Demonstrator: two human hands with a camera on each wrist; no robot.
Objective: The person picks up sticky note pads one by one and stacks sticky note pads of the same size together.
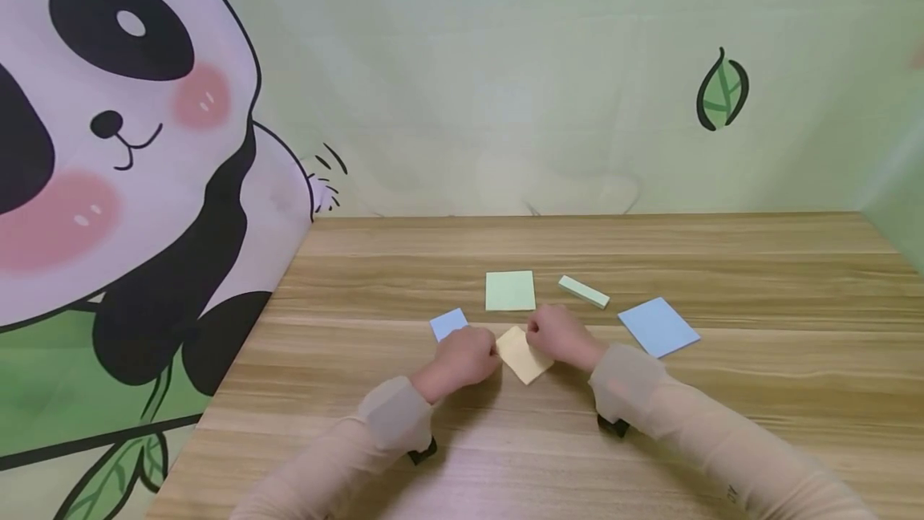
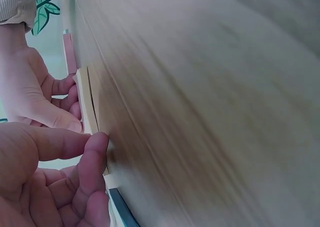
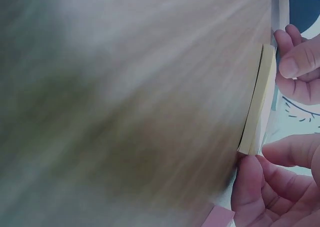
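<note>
Head cam looks fwd and down over the light-wood table point(image 1: 722, 263) from the near edge. Both wrist cams sit v. close at table level, sharing the folded pale-yellow paper square point(image 1: 524, 354).

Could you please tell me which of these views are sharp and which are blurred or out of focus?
Head view: evenly lit and sharp, with the left hand and right hand pinching the yellow sticky-note pad on the wooden table. Left wrist view: the tabletop is smeared and the near fingers soft. Right wrist view: the wood is heavily blurred; only the pad's edge reads clearly.
</note>
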